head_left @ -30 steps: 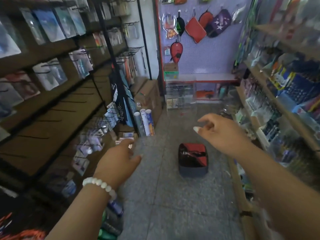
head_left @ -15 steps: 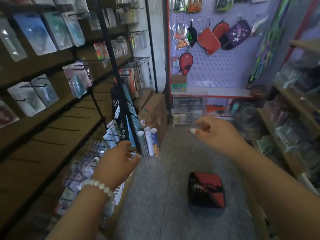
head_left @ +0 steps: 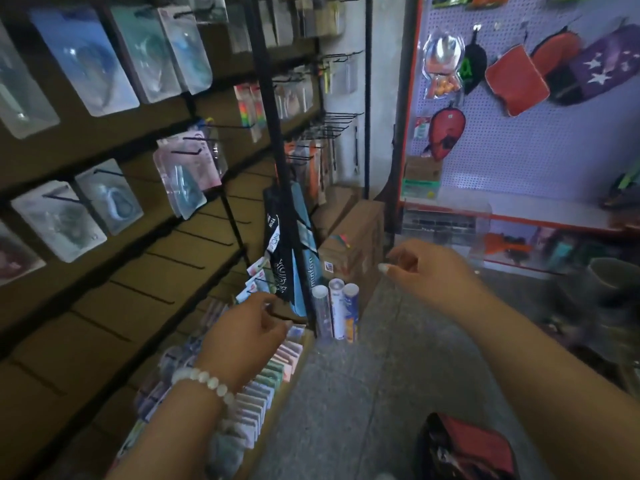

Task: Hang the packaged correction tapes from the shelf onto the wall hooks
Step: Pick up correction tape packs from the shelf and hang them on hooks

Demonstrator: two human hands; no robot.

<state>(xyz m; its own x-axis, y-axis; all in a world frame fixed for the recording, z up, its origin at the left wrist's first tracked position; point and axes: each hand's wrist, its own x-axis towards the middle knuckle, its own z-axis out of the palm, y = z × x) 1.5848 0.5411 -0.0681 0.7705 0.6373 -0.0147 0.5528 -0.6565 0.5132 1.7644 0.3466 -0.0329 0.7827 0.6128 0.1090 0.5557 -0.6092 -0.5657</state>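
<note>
Left hand (head_left: 247, 332) hovers, fingers loosely curled and empty, over the packaged correction tapes (head_left: 273, 379) filed upright on the low shelf (head_left: 277, 420). Right hand (head_left: 424, 268) hangs relaxed, empty. Light, stiff, slippery cards, probably: pinch one's top edge.

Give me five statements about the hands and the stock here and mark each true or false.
1. The left hand hovers over a row of packets. True.
2. The right hand holds a packet. False: it holds nothing.
3. A bead bracelet is on the left wrist. True.
4. Three tubes lie flat on the floor. False: they stand upright.
5. The red bag hangs on the pegboard. False: it sits on the floor.
</note>
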